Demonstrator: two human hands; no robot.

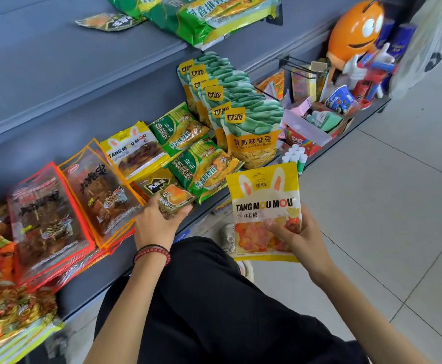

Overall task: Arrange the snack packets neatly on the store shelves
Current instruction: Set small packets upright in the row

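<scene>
The person crouches in front of a low grey metal shelf point(57, 106), black-trousered knees close to its front edge. Their right hand point(301, 240) grips a yellow-and-white gummy sweet packet with rabbit ears printed on it point(264, 206). The thumb lies across the packet's clear window and the fingers curl behind. This packet is upright and off the shelf, over the pale tiled floor point(385, 206) just in front of the shelf edge. Their left hand point(157, 222), with a red bead bracelet point(151, 253) at the wrist, pinches the near end of a small dark-green packet with an orange picture point(174, 194), which lies at the shelf's front edge. Touching that small packet on the right are green noodle packets point(201, 172). Behind it lies a flat yellow packet with the same rabbit ears point(133, 151). Further right, a row of green-and-yellow broad bean pouches point(251, 132) stands upright, one overlapping the next. To the left are stacks of clear packets of dark snacks, one orange-edged point(99, 190) and one red-edged point(44, 214), fanned unevenly. Large green bags point(209, 14) hang over the shelf above. At the far right end stands a round orange plastic figure point(353, 32).
</scene>
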